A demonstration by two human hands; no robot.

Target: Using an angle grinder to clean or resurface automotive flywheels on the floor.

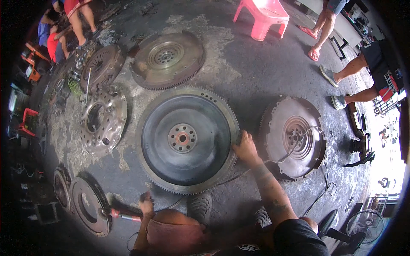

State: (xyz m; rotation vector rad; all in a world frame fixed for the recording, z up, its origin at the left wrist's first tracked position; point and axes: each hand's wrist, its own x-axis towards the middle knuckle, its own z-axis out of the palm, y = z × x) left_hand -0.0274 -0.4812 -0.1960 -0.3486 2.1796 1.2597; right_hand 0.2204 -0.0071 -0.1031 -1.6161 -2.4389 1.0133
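Observation:
A large flywheel point(194, 111) with a toothed rim and a bolt-holed hub lies on the floor in front of me, its inner face dark grey. At its right edge my right hand point(246, 148) is closed on the rim, thumb and fingers bent over the teeth. My left hand point(146, 205) is low, near my knee, with its fingers curled; what they hold, if anything, I cannot make out. Beside that wrist, a red-bodied angle grinder point(124, 214) points left, its head against a flat metal ring point(96, 224). The grinder's rear end is hidden behind my wrist.
More flywheels lie behind point(147, 70) and at right point(275, 128); a cord crosses the right one. Left are pressure plates point(117, 123) point(113, 70). A pink plastic chair point(262, 19), other people's legs point(326, 30) point(352, 70) and a fan point(363, 228) stand around.

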